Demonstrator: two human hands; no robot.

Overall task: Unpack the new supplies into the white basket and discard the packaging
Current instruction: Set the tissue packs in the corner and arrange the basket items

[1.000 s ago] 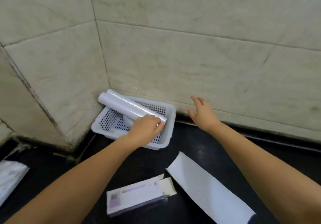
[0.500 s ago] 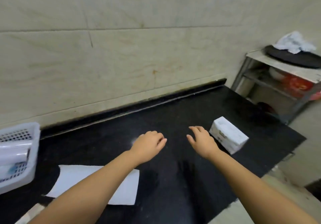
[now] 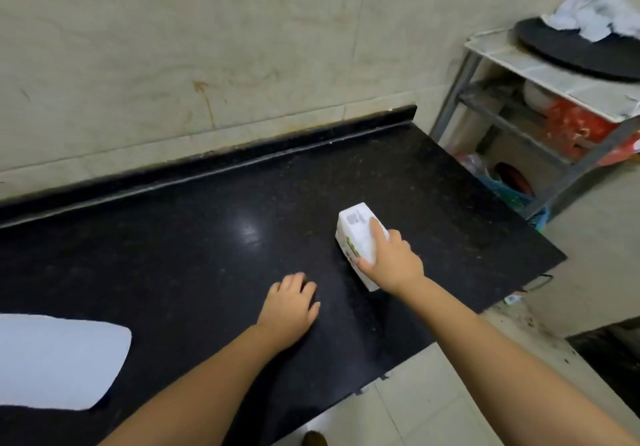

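here a white box is gripped by the right hand near the right edge of the black worktop, thumb and fingers closed around it. the left hand is laid empty, loosely curled, near the front edge. a white sheet lies at the left edge.

– Where's the camera?
– On my head, one wide view, looking forward and down over the black counter toward the tiled wall.
– How near?
– Close, my forearms run in from the bottom edge. Metal rack sits far right.
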